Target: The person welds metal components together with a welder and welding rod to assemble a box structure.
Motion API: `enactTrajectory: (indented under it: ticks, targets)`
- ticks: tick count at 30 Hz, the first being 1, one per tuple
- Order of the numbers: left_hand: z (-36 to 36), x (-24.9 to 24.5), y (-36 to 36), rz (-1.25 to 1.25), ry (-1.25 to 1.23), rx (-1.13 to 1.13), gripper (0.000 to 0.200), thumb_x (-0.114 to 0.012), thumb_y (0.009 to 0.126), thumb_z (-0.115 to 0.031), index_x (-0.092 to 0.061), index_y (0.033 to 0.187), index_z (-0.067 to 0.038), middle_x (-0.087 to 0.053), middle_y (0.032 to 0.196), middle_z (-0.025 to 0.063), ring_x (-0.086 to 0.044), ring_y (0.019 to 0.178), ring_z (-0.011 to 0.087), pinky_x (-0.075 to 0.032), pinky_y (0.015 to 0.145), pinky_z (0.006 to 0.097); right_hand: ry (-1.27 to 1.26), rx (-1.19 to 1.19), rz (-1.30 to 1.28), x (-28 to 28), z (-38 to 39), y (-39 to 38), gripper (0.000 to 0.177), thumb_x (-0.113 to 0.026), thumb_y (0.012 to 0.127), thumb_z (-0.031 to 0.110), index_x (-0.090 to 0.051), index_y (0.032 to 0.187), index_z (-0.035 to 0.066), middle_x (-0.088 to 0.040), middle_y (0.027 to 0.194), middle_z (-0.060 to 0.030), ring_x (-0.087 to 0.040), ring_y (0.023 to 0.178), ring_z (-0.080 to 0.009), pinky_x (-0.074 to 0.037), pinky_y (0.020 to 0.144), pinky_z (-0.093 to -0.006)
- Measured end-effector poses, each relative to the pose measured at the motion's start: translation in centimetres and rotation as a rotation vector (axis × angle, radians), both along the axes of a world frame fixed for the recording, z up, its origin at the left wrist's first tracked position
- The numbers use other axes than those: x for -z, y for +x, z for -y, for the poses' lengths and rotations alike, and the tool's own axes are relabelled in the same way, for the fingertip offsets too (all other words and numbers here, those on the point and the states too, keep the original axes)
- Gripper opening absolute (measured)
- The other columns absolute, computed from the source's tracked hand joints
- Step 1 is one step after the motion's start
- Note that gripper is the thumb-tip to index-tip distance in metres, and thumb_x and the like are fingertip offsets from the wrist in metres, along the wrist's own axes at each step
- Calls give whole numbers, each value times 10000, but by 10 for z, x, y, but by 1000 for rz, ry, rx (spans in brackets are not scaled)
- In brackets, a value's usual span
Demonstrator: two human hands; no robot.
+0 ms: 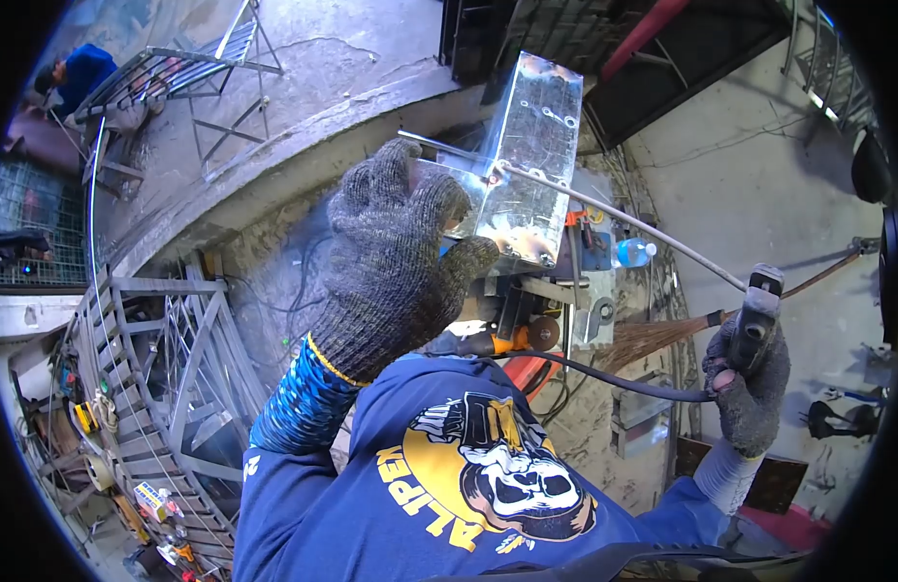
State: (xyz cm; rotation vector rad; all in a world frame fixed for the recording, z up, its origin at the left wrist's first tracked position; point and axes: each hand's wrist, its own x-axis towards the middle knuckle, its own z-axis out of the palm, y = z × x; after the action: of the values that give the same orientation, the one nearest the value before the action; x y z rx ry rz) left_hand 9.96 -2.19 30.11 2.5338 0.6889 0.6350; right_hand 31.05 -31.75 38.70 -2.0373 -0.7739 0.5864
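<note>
Dressed in a navy top [371,524] with a skull print and yellow lettering on the chest. Reaching forward with the left hand [391,252], in a dark knit glove, knuckles up and bent at the fingers over a small metal side piece [475,194], with the thumb stretched to the near end of a metal box [536,136]; cannot tell how tightly closed underneath. Wrapping the right hand [754,393], also gloved and held well out to the side, around an electrode holder [756,315], with a dark cable [624,381] running back leftward from the fist. From the holder, slanting forward and left, a long grey rod [706,266] with its tip at the left edge of the box; too small to tell whether touching. Set ahead of the chest, just right of the left hand: a long, rectangular box, silvery and scuffed, scorched brown and black at the near end, browned again at the far end, marked with small rings toward the right edge. Lower down, near that scorched end, an orange grinder [512,339]; to the right, a bluish bottle [635,252] and a straw broom [657,335]. Farthest off, at upper left, a person in blue [85,73] beside a slatted metal frame [168,78].
</note>
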Motion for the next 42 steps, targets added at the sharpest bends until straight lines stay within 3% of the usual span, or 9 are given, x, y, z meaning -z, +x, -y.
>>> enactTrajectory:
  ticks: [9, 20, 22, 23, 25, 26, 28, 34, 42]
  targets:
    - [1, 0, -1, -8, -2, -10, 419, -818, 743, -339, -634, 1017, -80, -536, 1258, 253, -528, 1138, 442, -406, 954, 525, -25, -13, 14, -1, -6, -2, 799, -852, 727, 373, -514, 1322, -40, -601, 843, -15, -557, 688, -89, -465, 611, -245]
    - [1, 2, -2, -17, 57, -15, 487, -815, 748, -338, -603, 1081, -52, -524, 1317, 269, -506, 1212, 444, -388, 1008, 523, -21, -20, 54, 2, -3, 1, 764, -841, 737, 430, -544, 1269, -32, -604, 799, -9, -563, 667, -95, -466, 604, -251]
    - [-1, 0, -1, -47, 9, 9, 622, -810, 755, -329, -544, 1223, -17, -505, 1351, 276, -491, 1243, 439, -365, 1043, 515, -25, -15, 60, 3, -3, 1, 772, -839, 738, 436, -544, 1275, -33, -605, 801, -9, -563, 668, -95, -467, 605, -251]
    - [-1, 1, 0, -47, 9, 10, 622, -810, 755, -329, -544, 1223, -17, -505, 1351, 276, -491, 1243, 439, -365, 1043, 515, -23, -14, 59, 3, -3, 2, 784, -844, 735, 433, -540, 1286, -34, -603, 800, -8, -563, 671, -94, -467, 608, -249]
    - [0, 5, 1, 59, 83, 4, 816, -800, 768, -328, -418, 1401, 18, -475, 1399, 279, -468, 1277, 439, -340, 1076, 513, -22, -12, 58, 2, -3, 2, 796, -850, 732, 429, -536, 1297, -35, -602, 799, -7, -563, 674, -93, -466, 610, -246]
    - [1, 7, 1, 59, 83, 5, 816, -800, 768, -328, -418, 1401, 18, -475, 1399, 279, -468, 1277, 439, -340, 1076, 513, -22, -11, 38, 1, -3, 1, 805, -856, 729, 424, -533, 1306, -36, -603, 805, -8, -562, 678, -92, -467, 614, -245]
    - [2, 9, 0, 32, 113, -22, 972, -793, 776, -338, -270, 1510, 25, -425, 1460, 276, -444, 1306, 445, -322, 1098, 511, -18, -8, 20, 1, -2, 1, 814, -862, 726, 418, -530, 1314, -36, -604, 812, -8, -562, 682, -92, -467, 618, -243]
    - [0, 10, -1, 23, 55, 4, 1074, -783, 788, -345, -128, 1558, 18, -309, 1547, 287, -415, 1341, 451, -303, 1112, 504, 5, -15, 29, 3, 2, 3, 841, -875, 723, 387, -504, 1341, -46, -618, 876, -26, -563, 699, -91, -474, 632, -243]
    - [-1, 10, -1, 41, 93, 26, 1065, -784, 790, -325, -129, 1563, 4, -302, 1558, 270, -391, 1368, 445, -300, 1121, 499, -29, -40, 48, 2, 3, 5, 885, -874, 719, 400, -479, 1369, -52, -625, 882, -28, -570, 708, -92, -480, 631, -247]
